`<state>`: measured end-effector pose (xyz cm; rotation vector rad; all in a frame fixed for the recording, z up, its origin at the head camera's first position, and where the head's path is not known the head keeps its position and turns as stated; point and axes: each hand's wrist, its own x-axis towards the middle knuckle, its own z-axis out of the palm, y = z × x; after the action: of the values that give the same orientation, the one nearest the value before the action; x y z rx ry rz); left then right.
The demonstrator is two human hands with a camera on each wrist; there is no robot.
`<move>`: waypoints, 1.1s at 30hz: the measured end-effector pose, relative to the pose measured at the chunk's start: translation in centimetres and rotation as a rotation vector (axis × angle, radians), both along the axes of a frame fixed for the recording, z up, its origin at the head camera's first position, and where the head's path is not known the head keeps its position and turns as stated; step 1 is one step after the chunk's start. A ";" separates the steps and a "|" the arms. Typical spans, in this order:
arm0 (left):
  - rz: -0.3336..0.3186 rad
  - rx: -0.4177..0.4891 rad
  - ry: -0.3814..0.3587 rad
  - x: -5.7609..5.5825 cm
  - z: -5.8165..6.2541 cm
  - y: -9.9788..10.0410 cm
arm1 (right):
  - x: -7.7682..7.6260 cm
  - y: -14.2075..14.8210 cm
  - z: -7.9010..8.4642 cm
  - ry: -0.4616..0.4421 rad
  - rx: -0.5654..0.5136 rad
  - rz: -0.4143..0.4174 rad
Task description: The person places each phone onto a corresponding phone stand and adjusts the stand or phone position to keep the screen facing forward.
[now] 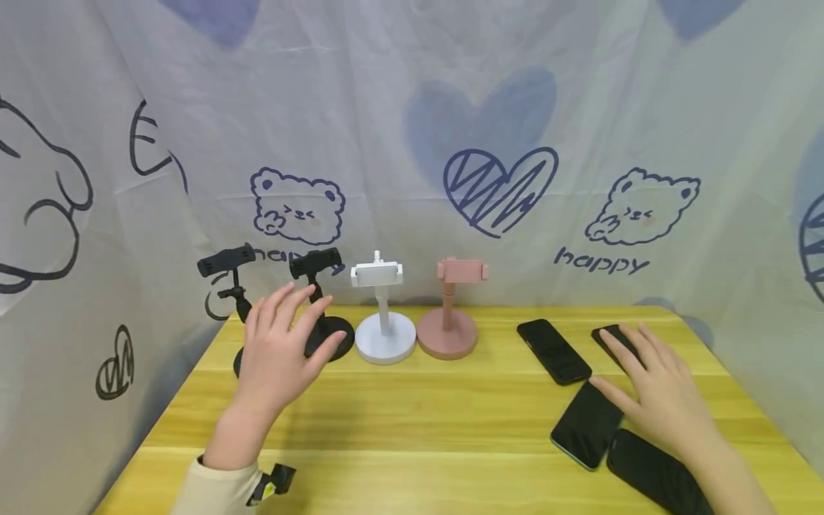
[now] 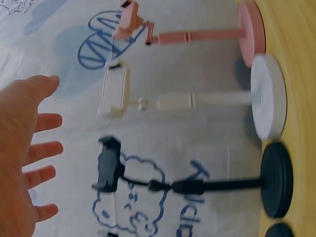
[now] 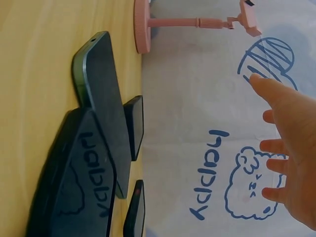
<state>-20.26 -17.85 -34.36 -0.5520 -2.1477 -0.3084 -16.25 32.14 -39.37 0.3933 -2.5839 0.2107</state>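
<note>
Phone stands line back of counter, broad bases likely keeping them upright; smartphones lie flat. We hover left hand, right hand, both splayed, gripping nothing.

We find the head view bright, softly and evenly lit. We note a faint shadow on the table at seven o'clock. Both wrist views are dimmer and softer. In the right, a black phone at eight o'clock mirrors the lettered curtain; in the left, shadow darkens that curtain beside the white base at three o'clock.
</note>
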 end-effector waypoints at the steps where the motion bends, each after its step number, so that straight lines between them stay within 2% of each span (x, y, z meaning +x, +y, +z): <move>1: 0.002 -0.002 0.018 -0.1 0.2 -0.4 | 0.2 0.1 -0.1 0.011 0.008 0.005; 7: 0.038 -0.026 0.082 -0.3 1.0 -2.9 | 1.0 0.9 -0.7 0.080 0.066 0.052; 18: 0.096 -0.028 0.161 -0.6 2.4 -6.4 | 2.5 2.2 -2.8 0.101 0.140 0.082; 24: 0.149 0.014 0.210 -0.9 2.7 -8.4 | 3.6 2.4 -4.3 0.057 0.163 0.062; 29: 0.200 0.054 0.192 -1.0 2.5 -10.0 | 3.9 2.6 -4.7 0.046 0.158 0.054; 33: 0.217 0.083 0.178 -1.4 2.2 -11.0 | 4.2 2.6 -4.9 -0.053 0.172 0.018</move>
<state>-21.63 -28.89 -32.12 -0.2846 -1.9902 -0.2187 -12.03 34.70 -44.27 0.4787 -2.6610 0.0044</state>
